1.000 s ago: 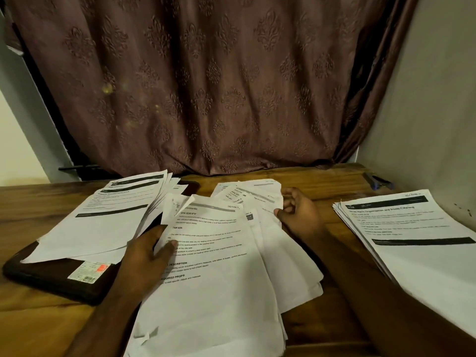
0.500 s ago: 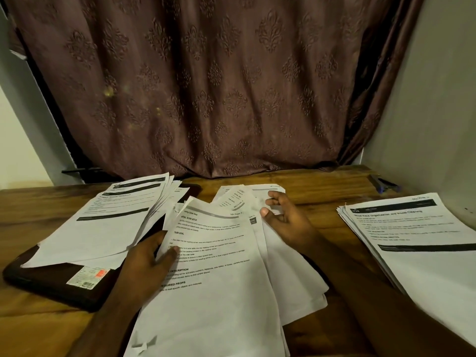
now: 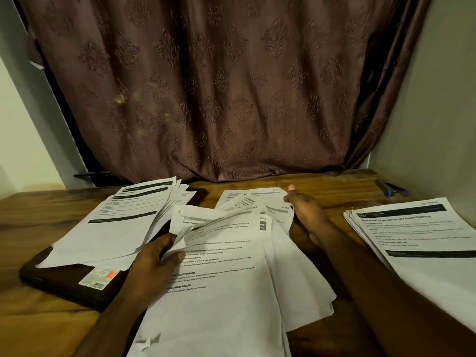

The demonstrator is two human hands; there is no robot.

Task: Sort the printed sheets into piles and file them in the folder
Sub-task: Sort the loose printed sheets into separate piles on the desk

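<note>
Two hands on middle sheets [image 3: 221, 292], left hand [image 3: 154, 264] pinching top sheet [image 3: 206, 222] (lifted), right hand [image 3: 306, 212] loosely spread.

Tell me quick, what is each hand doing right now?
Left hand: fingers curled round the lifted edge of the top sheet of the middle pile.
Right hand: fingers fairly straight, resting on the far sheets; grips nothing.

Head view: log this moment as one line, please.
stage: sorting | left hand: lifting top sheet off middle pile | right hand: on far sheets | left pile: on folder | right pile: untouched
</note>
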